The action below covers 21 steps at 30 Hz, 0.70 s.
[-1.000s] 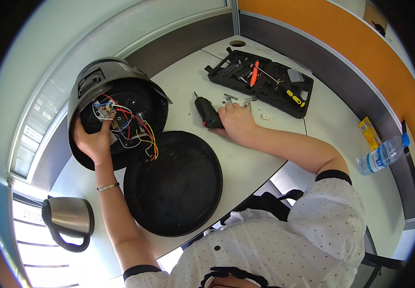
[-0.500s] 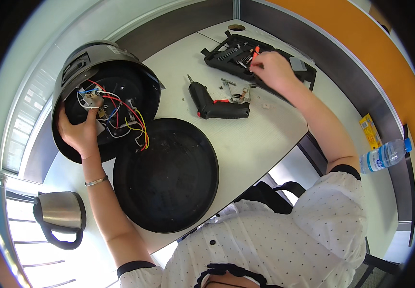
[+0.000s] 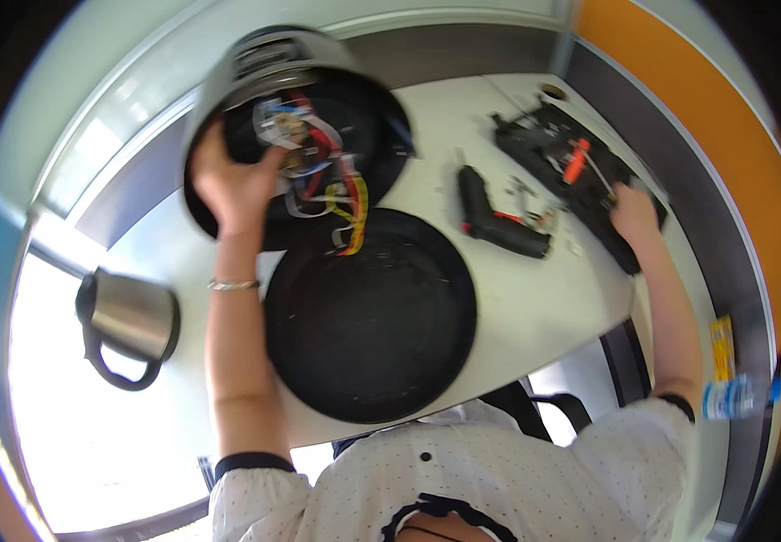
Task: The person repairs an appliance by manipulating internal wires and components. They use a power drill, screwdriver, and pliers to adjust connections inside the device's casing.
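Note:
My left hand (image 3: pixel 239 187) grips the near left rim of an upturned rice cooker body (image 3: pixel 269 54). Its fingers wrap the wall and the thumb reaches inside, by a small metal part (image 3: pixel 293 135). Red, white, blue and yellow wires (image 3: pixel 354 194) hang out of the opening. At the far right my right hand (image 3: pixel 634 215) is over a black tool case (image 3: pixel 535 135), fingers closed at the shaft end of an orange-handled screwdriver (image 3: pixel 576 163). Motion blur softens the fingertips there. A black power screwdriver (image 3: pixel 490 217) lies between the cooker and the case.
A round black cover (image 3: pixel 372 316) lies in front of the cooker. Small metal parts (image 3: pixel 530 203) are beside the power screwdriver. A steel kettle (image 3: pixel 133 316) stands at left. On the right are a water bottle (image 3: pixel 734 397) and a yellow box (image 3: pixel 723 348). Partitions border the table (image 3: pixel 535 316).
The view has turned, shifting the table's things rightward. My right hand has moved along the tool case toward its right end; the orange handle now shows clear of it. My left hand keeps its grip.

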{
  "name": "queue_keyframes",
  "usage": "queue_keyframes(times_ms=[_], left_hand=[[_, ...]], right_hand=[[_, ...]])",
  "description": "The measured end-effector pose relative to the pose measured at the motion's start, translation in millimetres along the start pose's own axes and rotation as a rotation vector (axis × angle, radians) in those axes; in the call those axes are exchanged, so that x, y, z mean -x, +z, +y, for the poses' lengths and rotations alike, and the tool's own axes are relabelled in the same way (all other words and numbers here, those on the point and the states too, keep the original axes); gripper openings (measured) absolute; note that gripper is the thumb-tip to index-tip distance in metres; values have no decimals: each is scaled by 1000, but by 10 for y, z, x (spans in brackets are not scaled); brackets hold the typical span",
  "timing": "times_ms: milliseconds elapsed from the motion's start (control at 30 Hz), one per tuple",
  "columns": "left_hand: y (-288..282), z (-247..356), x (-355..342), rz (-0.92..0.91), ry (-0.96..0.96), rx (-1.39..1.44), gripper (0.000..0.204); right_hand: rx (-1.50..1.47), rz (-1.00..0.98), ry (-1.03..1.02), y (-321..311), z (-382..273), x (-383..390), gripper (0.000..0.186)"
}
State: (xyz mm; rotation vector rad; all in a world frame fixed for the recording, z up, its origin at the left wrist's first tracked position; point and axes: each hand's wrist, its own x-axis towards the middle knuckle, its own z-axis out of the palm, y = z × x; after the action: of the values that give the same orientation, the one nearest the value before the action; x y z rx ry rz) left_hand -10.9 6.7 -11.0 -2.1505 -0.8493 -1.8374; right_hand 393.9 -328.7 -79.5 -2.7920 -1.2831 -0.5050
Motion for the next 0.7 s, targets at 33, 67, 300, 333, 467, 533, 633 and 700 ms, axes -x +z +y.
queue_keyframes(times_ms=[33,67,300,333,467,533,633,700], left_hand=[[22,1,-8,20,50,24,76],[24,16,-5,36,57,37,74],[-36,23,-15,18,60,37,73],[-37,15,-8,17,55,39,73],[-17,17,-19,15,49,76,74],[-7,28,-24,16,53,85,74],[-19,11,-17,23,53,72,75],[-14,11,-14,17,43,68,76]], right_hand=[[-4,7,-20,58,71,15,19],[-16,36,9,81,79,32,23],[-191,425,-13,-574,-483,327,36],[-290,494,-109,-733,-651,390,37],[-748,406,-422,-1136,-1264,609,37],[-818,333,-484,-1229,-1533,667,35],[-859,311,-553,-1248,-1846,625,33],[-865,306,-562,-1261,-2051,580,31]])
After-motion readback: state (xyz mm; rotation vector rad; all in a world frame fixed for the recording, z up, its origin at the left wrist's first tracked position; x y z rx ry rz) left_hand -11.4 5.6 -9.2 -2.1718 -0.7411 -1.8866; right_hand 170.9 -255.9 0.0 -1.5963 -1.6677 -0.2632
